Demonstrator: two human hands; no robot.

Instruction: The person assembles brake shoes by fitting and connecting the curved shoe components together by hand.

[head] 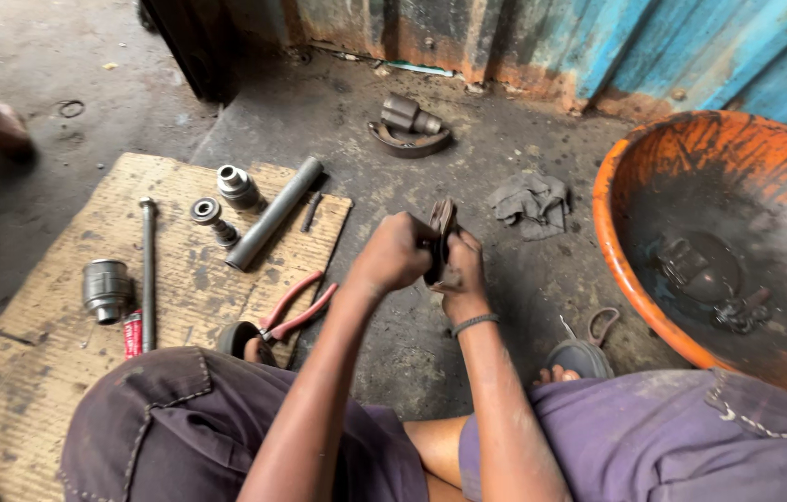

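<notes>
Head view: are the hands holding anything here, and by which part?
Both hands hold one dark curved metal part, upright between them. The left hand grips its left side, the right hand its lower right edge; the exact finger placement is hidden.

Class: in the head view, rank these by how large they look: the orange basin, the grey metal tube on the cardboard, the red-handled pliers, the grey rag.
1. orange basin, by far.
2. grey metal tube.
3. red-handled pliers and grey rag look about alike; I would not rank them.

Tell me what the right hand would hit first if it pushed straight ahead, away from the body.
Likely the crumpled grey rag on the concrete floor. The right hand, gripping the curved metal part, points roughly that way; depth is uncertain.
</notes>
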